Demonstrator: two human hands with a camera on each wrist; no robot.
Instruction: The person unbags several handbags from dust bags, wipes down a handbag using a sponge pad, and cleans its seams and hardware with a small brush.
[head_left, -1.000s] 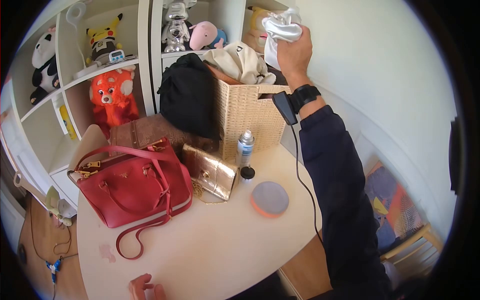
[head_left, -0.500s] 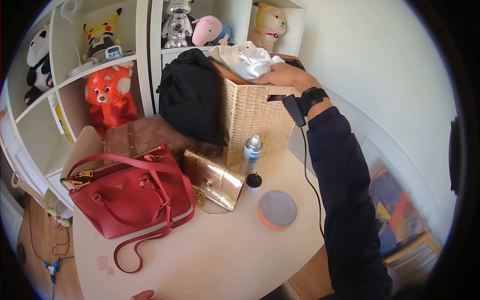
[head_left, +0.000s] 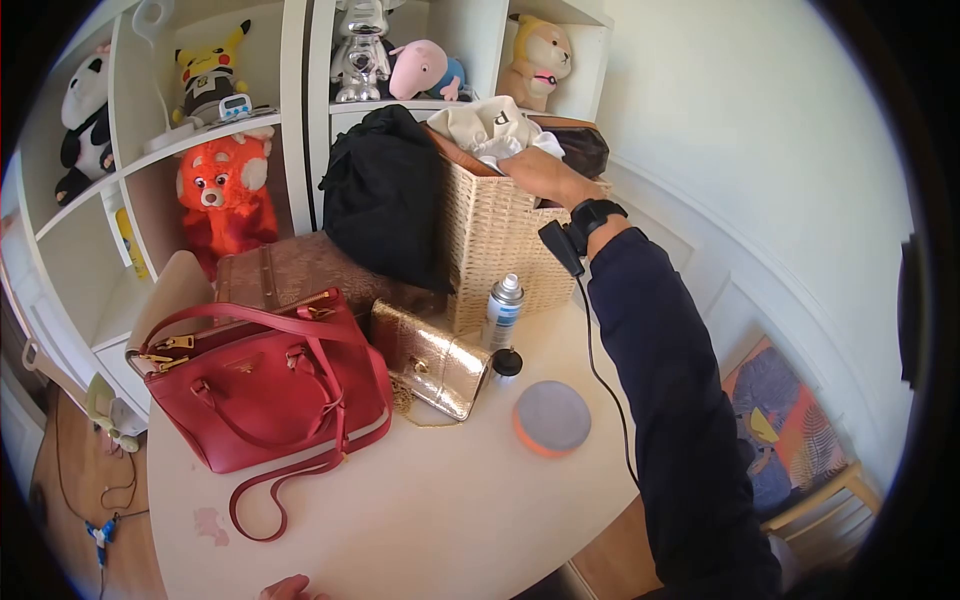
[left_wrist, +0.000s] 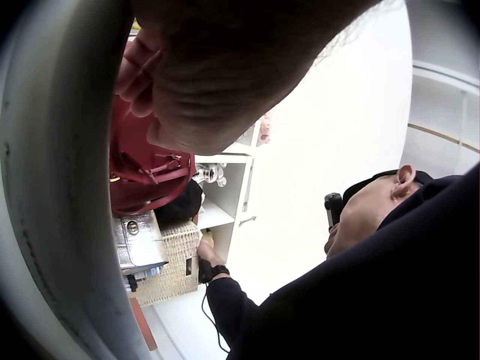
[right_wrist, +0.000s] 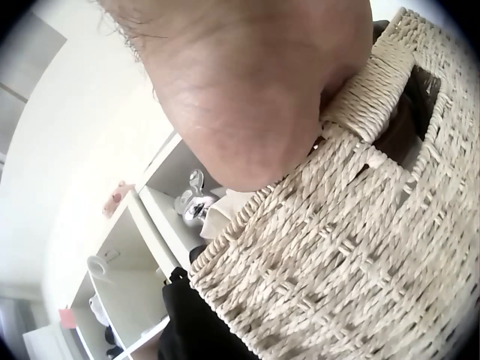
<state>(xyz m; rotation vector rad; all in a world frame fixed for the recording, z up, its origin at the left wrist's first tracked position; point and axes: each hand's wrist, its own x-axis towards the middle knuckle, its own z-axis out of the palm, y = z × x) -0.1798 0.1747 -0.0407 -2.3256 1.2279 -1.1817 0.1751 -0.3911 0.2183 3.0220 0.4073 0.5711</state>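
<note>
The right hand (head_left: pixel 547 178) reaches over the rim of the wicker basket (head_left: pixel 510 240).
Its fingers are hidden, so grip cannot be told; the pale cloth (head_left: pixel 485 124) atop the basket looks light and limp, likely best gathered by a fold.

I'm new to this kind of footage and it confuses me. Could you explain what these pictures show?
There is no robot here, just a person's bare left hand and right hand. One picture looks down from the person's head; the other two are taken from the left and right wrists. On the table are a red bag, a gold purse, a spray can, a black cap, a round pad and a woven basket. The right hand reaches over the basket's rim, by some pale cloth; its fingers are hidden, so I can't tell what it holds. The left hand shows nothing held.
</note>
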